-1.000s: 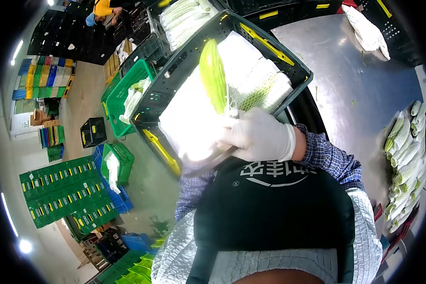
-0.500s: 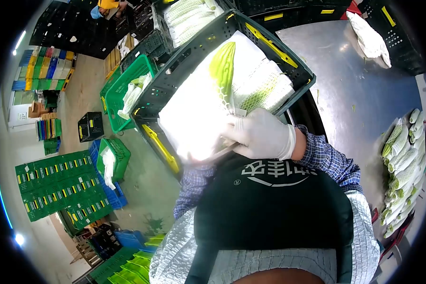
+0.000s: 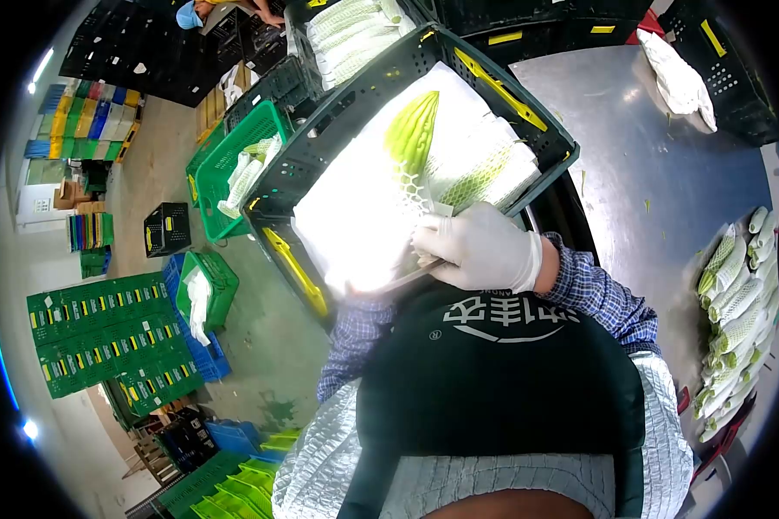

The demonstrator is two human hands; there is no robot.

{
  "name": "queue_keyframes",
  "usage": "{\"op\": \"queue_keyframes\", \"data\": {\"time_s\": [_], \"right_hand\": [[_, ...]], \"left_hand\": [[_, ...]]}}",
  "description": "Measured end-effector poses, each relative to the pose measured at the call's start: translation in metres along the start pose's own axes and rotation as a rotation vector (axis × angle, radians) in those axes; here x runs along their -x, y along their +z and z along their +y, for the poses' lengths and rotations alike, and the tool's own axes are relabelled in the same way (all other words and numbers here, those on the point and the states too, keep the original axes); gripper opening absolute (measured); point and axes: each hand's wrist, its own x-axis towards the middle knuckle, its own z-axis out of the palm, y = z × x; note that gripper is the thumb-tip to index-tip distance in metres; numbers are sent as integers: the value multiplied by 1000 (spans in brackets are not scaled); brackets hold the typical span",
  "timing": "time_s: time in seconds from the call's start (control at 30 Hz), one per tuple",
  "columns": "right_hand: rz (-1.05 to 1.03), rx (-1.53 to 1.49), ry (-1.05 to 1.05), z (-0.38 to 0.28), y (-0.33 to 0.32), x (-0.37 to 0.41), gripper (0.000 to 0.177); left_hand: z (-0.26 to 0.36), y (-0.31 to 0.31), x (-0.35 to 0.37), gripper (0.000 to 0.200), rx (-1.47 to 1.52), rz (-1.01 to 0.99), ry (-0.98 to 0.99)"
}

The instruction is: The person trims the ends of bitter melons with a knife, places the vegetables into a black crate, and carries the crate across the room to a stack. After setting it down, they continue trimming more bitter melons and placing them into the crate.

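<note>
A green bitter melon (image 3: 415, 130) lies over the crate, its tip bare and its lower part inside a white foam net (image 3: 409, 186). At the near end of that net, my right hand (image 3: 485, 251), in a white glove, is closed with the fingers pinched on the net. Strong glare washes out my left hand (image 3: 363, 277) by the crate's near edge, so its fingers cannot be made out. Inside the dark green crate (image 3: 320, 125), which has yellow handles, are white paper and netted bitter melons (image 3: 476, 177).
On the metal table (image 3: 614, 147), many netted melons (image 3: 740, 320) are piled at right, with a white bag (image 3: 675, 78) at the back. A green basket (image 3: 212, 173) holding netted melons stands left of the crate. Another person (image 3: 225, 10) is at the far upper left.
The bitter melon's tip has shifted slightly right and down, and a little less of it shows above the net. My right hand has barely moved, staying closed on the net's end.
</note>
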Motion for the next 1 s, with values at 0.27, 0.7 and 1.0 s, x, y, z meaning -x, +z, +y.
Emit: {"op": "queue_keyframes", "data": {"time_s": [0.27, 0.7, 1.0], "right_hand": [[-34, -4, 95, 4, -4, 4, 15], [246, -38, 115, 21, -8, 11, 24], [255, -161, 110, 11, -10, 7, 23]], "left_hand": [[-7, -2, 5, 54, -231, 109, 183], [-6, -4, 14, 53, -47, 16, -126], [-12, 1, 24, 82, -187, 138, 49]]}}
